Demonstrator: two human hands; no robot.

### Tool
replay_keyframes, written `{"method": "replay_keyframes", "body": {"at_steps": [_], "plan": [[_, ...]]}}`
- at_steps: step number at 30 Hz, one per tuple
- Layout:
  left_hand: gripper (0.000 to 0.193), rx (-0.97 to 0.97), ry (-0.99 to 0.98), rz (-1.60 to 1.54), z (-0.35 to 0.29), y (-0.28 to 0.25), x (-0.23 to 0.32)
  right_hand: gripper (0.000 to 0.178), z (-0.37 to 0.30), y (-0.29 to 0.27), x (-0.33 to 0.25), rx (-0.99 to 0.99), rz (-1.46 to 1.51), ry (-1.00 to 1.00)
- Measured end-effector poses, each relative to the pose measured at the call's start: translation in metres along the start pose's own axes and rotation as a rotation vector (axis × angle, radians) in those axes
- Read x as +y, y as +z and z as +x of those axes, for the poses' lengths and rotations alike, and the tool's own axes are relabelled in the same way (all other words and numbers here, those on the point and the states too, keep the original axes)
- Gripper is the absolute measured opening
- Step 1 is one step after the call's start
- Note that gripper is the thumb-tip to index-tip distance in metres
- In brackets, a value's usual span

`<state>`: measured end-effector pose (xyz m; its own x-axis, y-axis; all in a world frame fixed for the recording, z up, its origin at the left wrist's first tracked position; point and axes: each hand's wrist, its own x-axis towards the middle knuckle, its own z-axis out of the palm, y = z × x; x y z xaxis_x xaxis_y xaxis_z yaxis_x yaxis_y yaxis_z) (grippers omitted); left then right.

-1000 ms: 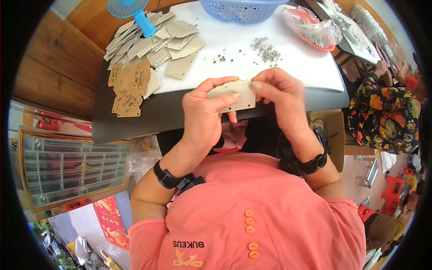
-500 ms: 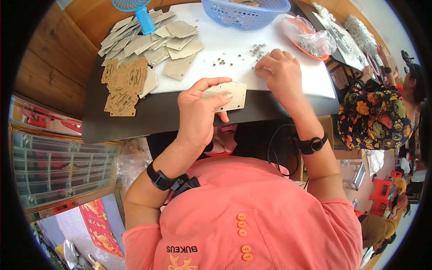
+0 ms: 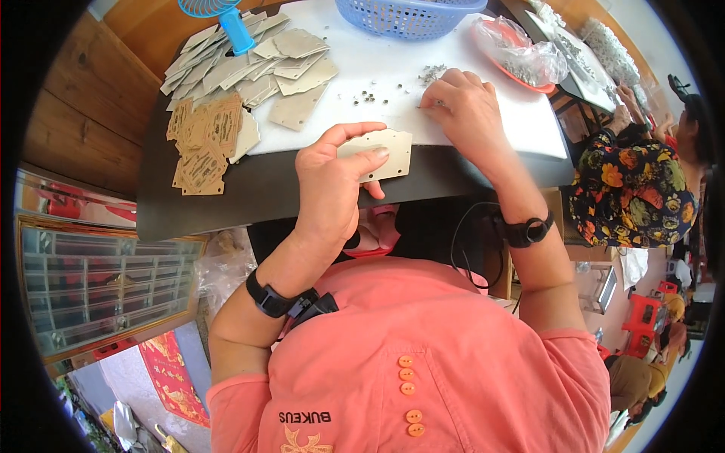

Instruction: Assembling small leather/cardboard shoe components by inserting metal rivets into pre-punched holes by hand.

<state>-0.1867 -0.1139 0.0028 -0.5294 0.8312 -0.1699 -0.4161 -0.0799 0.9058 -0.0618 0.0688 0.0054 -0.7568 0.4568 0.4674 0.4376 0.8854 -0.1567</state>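
My left hand (image 3: 326,172) grips a thin beige plate (image 3: 397,153) with small holes along its edges; the thumb lies on top and the fingers are beneath. It is held over the table's near edge. To the right, over the white sheet, my right hand (image 3: 470,113) has thumb and fingertips pinched together. Whatever they hold, if anything, is too small to make out. Just beyond those fingers lies a little heap of small silvery metal parts (image 3: 430,73). Several small nut-like metal pieces (image 3: 370,98) are scattered to its left.
At the left lie a heap of beige plates (image 3: 298,68) and brown printed cut-out pieces (image 3: 204,136), with a blue fan (image 3: 239,34) behind. A blue perforated basket (image 3: 408,21) stands at the back. A red dish (image 3: 521,75) holds bagged metal parts. A person in a floral top (image 3: 634,189) works at right.
My right hand has shifted slightly left and away from me over the white sheet, fingers still pinched. The left hand keeps hold of the plate in almost the same spot.
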Motion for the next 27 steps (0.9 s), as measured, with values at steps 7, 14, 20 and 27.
{"method": "replay_keyframes", "body": {"at_steps": [7, 14, 20, 27], "plan": [[0.030, -0.004, 0.022, -0.004, 0.001, 0.001, -0.002, 0.010, -0.001, -0.005, 0.001, 0.003, 0.079, -0.001], [0.030, -0.006, 0.015, -0.024, 0.001, 0.000, -0.002, 0.008, 0.001, 0.001, 0.000, 0.031, 0.022, 0.005], [0.029, 0.000, 0.011, -0.023, 0.003, 0.000, -0.004, 0.005, 0.007, 0.007, -0.009, 0.029, -0.026, -0.044], [0.029, 0.010, 0.017, -0.009, 0.003, 0.000, -0.003, 0.005, 0.009, 0.007, -0.007, -0.021, -0.098, -0.041]]}}
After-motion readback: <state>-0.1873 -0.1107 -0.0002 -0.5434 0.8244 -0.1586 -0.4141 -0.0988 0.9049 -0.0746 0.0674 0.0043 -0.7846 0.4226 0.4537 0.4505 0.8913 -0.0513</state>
